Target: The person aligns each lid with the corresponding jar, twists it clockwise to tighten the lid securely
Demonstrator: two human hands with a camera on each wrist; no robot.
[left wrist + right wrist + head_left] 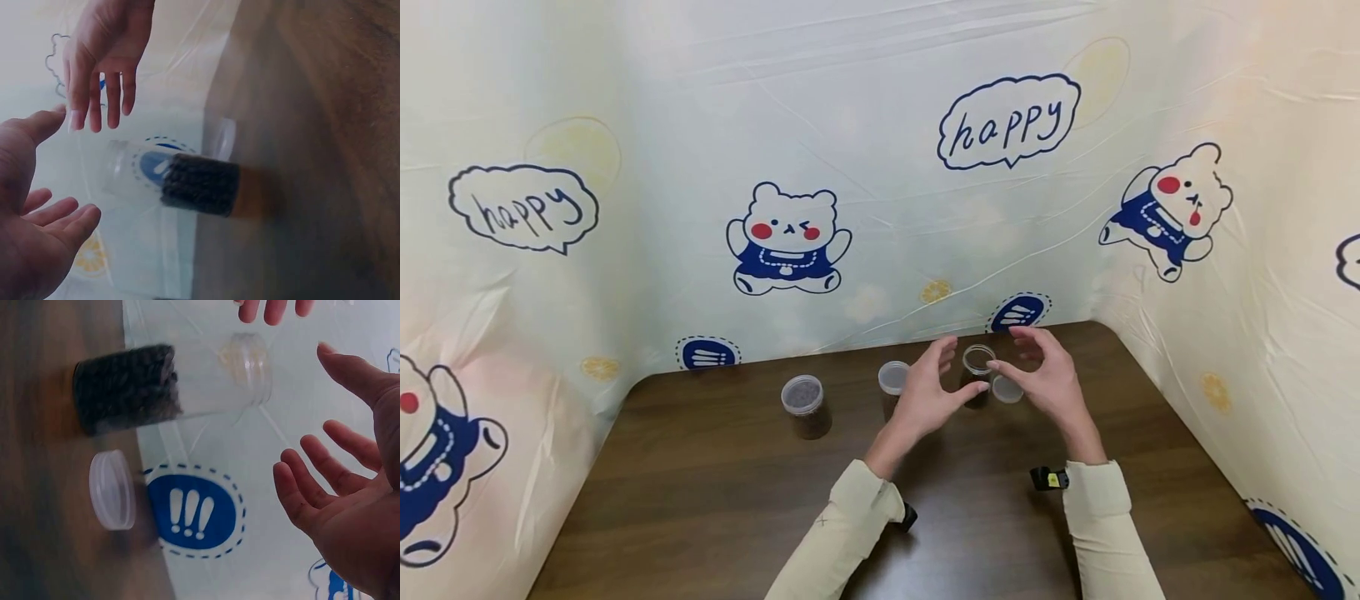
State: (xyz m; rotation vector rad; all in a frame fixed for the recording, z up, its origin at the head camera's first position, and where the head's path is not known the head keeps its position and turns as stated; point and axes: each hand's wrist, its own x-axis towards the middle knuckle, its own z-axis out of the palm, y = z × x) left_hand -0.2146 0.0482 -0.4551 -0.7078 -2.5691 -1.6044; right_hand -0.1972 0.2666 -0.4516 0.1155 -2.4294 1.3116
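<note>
The left hand [928, 392] and the right hand [1048, 367] hang to either side of the right jar's mouth, fingers loose and parted, neither gripping anything nor, by the wrist views, touching the glass. The right jar [164, 387] stands upright near the far edge of the table [737, 500], between the hands, its mouth bare and dark pieces filling roughly its lower half, the clear wall above them plain to see. Its lid [112, 490] lies flat on the table just to the right, apart from it. As far as can be judged, the uncapping is done and the pieces are in, while the lid is not on, so work at this jar looks unfinished. Farther left, partly behind the left hand, the middle jar [893, 379] appears capped; the left jar [807, 408], also with dark contents, appears capped too, and seems to need nothing more. Beyond the far edge hangs a pale cloth [880, 167] printed with bears.
</note>
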